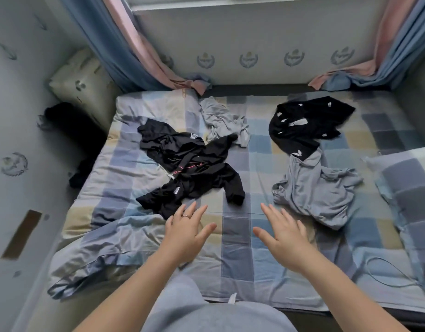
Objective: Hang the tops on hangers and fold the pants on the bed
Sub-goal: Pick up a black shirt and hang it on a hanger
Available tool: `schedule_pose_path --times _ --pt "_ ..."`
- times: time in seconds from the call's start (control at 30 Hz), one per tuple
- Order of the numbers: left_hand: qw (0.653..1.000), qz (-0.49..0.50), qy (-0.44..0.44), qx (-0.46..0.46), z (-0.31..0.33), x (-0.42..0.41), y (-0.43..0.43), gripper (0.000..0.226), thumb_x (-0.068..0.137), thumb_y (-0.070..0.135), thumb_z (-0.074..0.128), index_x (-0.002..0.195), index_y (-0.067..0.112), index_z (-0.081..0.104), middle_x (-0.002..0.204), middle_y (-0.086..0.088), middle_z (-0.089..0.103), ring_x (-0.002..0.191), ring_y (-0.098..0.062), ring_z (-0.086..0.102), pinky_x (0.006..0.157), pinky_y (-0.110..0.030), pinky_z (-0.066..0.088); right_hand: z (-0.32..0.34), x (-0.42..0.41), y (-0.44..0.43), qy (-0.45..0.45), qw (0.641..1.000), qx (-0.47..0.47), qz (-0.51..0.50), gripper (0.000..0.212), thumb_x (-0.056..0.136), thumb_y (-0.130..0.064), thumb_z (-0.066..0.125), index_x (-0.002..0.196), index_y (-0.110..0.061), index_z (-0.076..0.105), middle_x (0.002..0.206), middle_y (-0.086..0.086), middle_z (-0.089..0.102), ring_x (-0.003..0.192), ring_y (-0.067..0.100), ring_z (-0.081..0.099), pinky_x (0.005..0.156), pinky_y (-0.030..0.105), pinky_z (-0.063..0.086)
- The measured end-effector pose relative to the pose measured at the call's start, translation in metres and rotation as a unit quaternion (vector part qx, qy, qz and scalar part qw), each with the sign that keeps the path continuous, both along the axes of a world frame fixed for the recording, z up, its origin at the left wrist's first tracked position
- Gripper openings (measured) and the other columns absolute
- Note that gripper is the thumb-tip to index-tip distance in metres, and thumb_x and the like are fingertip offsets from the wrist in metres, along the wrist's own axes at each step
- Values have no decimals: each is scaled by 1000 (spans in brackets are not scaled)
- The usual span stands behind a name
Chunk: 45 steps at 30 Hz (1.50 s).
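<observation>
Head view: fingers (270,213) outspread over bed (235,236)

A bed (235,248) covered with a checked sheet is seen from above. Both hands are stretched out over it with fingers straight and spread, and nothing is gripped. The left hand (186,232), on which a ring (185,216) is worn, is placed just beside the near edge of a crumpled black garment with pink lines (190,168). The right hand (282,236) is placed near a rumpled grey garment (319,190). The far end of that piece is overlapped by a black garment with white patches (305,123). A pale grey garment (223,121) is bunched at the far middle. Blue-and-pink curtains (125,44) are draped onto the far corners.
</observation>
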<state>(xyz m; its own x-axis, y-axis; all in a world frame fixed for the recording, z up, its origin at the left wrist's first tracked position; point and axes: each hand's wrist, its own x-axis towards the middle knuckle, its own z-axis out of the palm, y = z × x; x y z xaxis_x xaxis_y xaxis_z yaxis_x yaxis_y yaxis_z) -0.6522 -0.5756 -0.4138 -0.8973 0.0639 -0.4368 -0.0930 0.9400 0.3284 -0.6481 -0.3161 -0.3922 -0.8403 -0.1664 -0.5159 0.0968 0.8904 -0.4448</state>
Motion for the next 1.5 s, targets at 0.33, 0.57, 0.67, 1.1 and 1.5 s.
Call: schedule_pose_path --times 0.33,0.57,0.67,1.1,1.5 --pt "998 -2 -59 -34 -101 -118 -99 63 98 65 31 156 41 21 166 9 14 153 -17 2 121 -45 10 -109 -116 -97 -9 1000 7 18 68 101 -62 29 158 -40 -1 167 -11 -2 154 17 -6 123 50 -1" --pt "968 -88 -222 -74 -218 -205 -204 67 98 64 35 157 36 20 166 4 14 152 -22 9 121 -45 15 -230 -201 -205 -122 992 29 -18 64 103 -53 32 159 -33 6 165 -10 14 154 18 4 122 48 8" --pt "961 -102 -252 -56 -257 -234 -225 68 97 62 39 157 33 21 166 2 15 152 -24 11 120 -46 18 -264 -225 -235 -175 984 36 -24 64 103 -52 35 159 -32 9 163 -9 20 152 18 10 120 47 12" --pt "987 -155 -5 -47 -438 -455 -128 82 91 51 63 155 36 14 167 -5 -6 144 -32 21 108 -48 32 -449 -404 -210 -92 980 47 -173 76 99 -37 55 158 -37 8 166 -4 13 151 24 14 115 57 28" --pt "986 -41 -156 -31 -529 -542 -105 48 87 37 68 126 25 41 136 -14 38 125 -38 42 100 -46 38 -525 -567 -183 15 951 -79 -298 95 88 -53 67 158 -18 13 161 6 29 146 28 30 118 47 29"
